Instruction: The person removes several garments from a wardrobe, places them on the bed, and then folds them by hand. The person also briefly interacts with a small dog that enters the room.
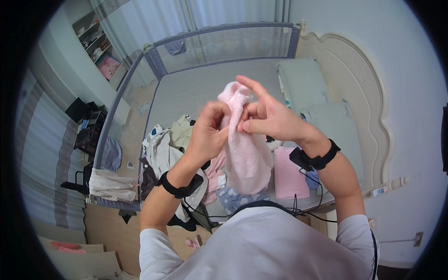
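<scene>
A pale pink fleecy cloth [245,157] hangs bunched between my hands above the bed. My left hand [211,129] pinches its left edge near the top. With the index finger raised, my right hand [267,117] holds the cloth's right side by the other fingers. The exact kind of cloth item cannot be told. Below it lie a blue cloth with white patches [232,200] and a pink garment [214,171]. A folded pink ribbed cloth [290,173] rests on the bed to the right.
A heap of mixed clothes [161,147] covers the bed's near left part. Pale green pillows [304,80] lie by the cream headboard [364,77]. A mesh bed rail [119,94] runs along the left and far sides, with a white cloth [112,185] over its near end. Black cables [301,211] trail near my waist.
</scene>
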Demonstrator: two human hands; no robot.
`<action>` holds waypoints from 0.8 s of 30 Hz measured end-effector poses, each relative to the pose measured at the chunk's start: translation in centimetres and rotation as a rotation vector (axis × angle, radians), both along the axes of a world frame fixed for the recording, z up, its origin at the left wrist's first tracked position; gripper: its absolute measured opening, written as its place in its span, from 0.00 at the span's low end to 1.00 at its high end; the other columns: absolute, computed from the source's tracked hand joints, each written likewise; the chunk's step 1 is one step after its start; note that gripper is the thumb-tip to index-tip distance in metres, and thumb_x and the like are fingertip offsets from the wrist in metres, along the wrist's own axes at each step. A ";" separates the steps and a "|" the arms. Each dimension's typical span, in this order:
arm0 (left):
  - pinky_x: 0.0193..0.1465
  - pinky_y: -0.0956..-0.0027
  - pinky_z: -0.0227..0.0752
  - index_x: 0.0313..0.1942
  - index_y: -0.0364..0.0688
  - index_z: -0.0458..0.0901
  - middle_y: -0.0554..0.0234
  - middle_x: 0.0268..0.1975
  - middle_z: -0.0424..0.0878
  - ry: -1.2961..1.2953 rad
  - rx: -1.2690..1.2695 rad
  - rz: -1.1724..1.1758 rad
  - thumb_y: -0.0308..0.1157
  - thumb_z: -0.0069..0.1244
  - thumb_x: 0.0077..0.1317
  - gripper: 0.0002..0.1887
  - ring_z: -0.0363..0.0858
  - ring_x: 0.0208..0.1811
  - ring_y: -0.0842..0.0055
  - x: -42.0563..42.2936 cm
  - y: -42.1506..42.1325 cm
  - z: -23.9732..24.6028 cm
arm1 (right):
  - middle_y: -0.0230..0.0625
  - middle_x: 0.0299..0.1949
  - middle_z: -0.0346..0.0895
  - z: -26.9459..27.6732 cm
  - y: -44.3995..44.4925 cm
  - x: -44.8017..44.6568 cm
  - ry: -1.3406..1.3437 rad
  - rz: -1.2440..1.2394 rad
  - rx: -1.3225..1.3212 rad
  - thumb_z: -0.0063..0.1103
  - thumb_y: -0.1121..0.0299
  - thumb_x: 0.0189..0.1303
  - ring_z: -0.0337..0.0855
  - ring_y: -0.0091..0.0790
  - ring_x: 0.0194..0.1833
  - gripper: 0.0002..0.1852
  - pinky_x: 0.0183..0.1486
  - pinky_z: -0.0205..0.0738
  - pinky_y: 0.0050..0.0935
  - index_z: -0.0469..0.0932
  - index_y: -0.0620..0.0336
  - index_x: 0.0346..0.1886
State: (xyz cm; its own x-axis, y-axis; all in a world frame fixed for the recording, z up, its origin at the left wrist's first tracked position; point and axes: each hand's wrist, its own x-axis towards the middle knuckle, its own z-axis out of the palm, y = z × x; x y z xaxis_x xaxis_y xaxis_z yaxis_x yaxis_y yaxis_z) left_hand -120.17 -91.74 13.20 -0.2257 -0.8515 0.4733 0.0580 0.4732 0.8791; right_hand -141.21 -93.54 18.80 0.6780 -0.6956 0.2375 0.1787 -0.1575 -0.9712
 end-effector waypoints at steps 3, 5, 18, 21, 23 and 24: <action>0.55 0.74 0.76 0.48 0.36 0.78 0.69 0.48 0.83 -0.009 0.063 -0.067 0.20 0.60 0.68 0.11 0.81 0.49 0.82 0.5 -0.1 -1.0 | 0.30 0.37 0.76 -0.3 0.1 -0.4 0.159 -0.012 -0.045 0.65 0.78 0.64 0.77 0.21 0.38 0.48 0.44 0.76 0.24 0.46 0.60 0.83; 0.55 0.75 0.76 0.47 0.37 0.79 0.71 0.47 0.83 0.088 0.126 -0.143 0.19 0.60 0.68 0.11 0.81 0.49 0.83 0.4 0.2 -1.5 | 0.28 0.35 0.74 -0.4 0.0 -0.7 0.278 -0.038 -0.186 0.69 0.76 0.60 0.77 0.23 0.37 0.48 0.49 0.76 0.25 0.52 0.58 0.82; 0.57 0.66 0.73 0.42 0.39 0.85 0.58 0.50 0.84 -0.213 -0.104 -0.143 0.37 0.73 0.58 0.18 0.81 0.52 0.70 0.6 4.0 -3.5 | 0.40 0.35 0.85 -1.4 -2.6 -1.9 0.599 0.207 -0.513 0.75 0.70 0.53 0.83 0.40 0.35 0.14 0.41 0.76 0.34 0.82 0.61 0.40; 0.59 0.64 0.71 0.43 0.39 0.87 0.57 0.51 0.84 -0.357 -0.055 -0.133 0.43 0.77 0.51 0.24 0.80 0.53 0.64 1.6 5.6 -5.8 | 0.43 0.32 0.82 -0.8 -1.9 -2.1 0.584 0.216 -0.585 0.72 0.70 0.55 0.80 0.48 0.34 0.10 0.38 0.73 0.36 0.81 0.62 0.37; 0.57 0.65 0.72 0.45 0.39 0.87 0.57 0.48 0.83 -0.405 -0.104 -0.105 0.39 0.78 0.49 0.25 0.81 0.52 0.64 1.6 5.7 -7.9 | 0.41 0.32 0.82 0.0 -1.7 -2.2 0.554 0.215 -0.621 0.71 0.73 0.55 0.81 0.46 0.35 0.09 0.39 0.74 0.36 0.82 0.62 0.37; 0.56 0.63 0.71 0.46 0.40 0.88 0.58 0.48 0.83 -0.415 -0.126 -0.061 0.38 0.76 0.52 0.23 0.80 0.52 0.63 1.5 5.8 -9.1 | 0.41 0.33 0.82 0.5 -1.7 -2.4 0.538 0.231 -0.637 0.71 0.74 0.55 0.81 0.45 0.36 0.09 0.39 0.74 0.36 0.82 0.63 0.38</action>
State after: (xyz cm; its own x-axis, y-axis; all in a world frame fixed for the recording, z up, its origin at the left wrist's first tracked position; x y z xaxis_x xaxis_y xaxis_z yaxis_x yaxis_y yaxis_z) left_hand -118.63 -85.93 4.13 -0.4668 -0.7721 0.4312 -0.2572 0.5850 0.7691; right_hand -143.56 -95.29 19.28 0.9183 -0.3701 0.1409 -0.1857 -0.7167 -0.6722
